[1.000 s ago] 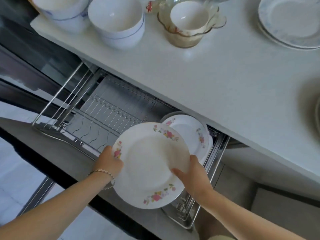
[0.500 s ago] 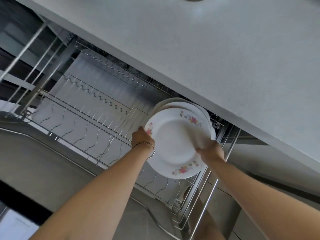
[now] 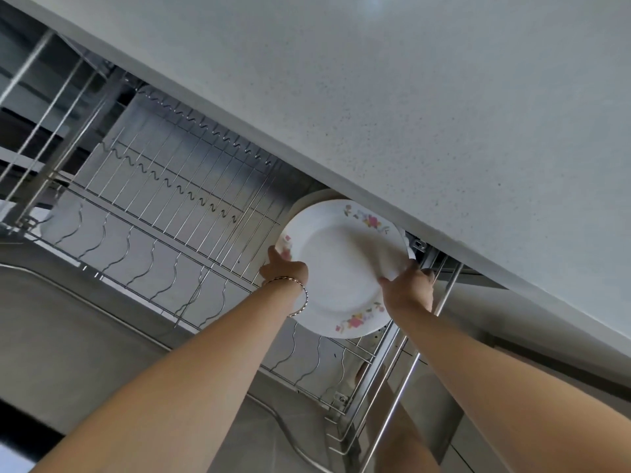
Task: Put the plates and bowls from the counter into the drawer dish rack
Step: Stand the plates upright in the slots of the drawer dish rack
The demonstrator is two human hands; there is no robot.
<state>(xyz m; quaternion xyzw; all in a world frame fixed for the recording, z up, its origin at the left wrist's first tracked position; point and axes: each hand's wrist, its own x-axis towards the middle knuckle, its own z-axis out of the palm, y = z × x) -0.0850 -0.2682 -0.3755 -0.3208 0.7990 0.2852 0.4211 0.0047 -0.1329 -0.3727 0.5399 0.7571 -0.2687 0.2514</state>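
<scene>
- Grip: left hand (image 3: 285,269) closed on the left rim of the floral plate (image 3: 341,268), thumb on the plate's face near a flower print; a thin bracelet (image 3: 300,295) sits on that wrist.
- Grip: right hand (image 3: 408,285) closed on the plate's right rim, thumb on the face, remaining fingers hidden behind the plate.
- Floral plate: white, pink flower sprays at upper and lower rim. It stands nearly upright at the right end of the drawer dish rack (image 3: 164,213), its top edge just below the worktop (image 3: 409,97) edge.
- Behind the plate, toward the worktop: rim of at least one more plate (image 3: 307,199) showing, close against it; cannot tell whether they touch.
- Left of the plate: rack wires and wavy slot dividers stand bare.
- Cannot tell whether the plate's lower edge is seated in a slot; the forearms cover part of it.
- Right of the plate: drawer side rails (image 3: 440,302) run down toward the camera.
</scene>
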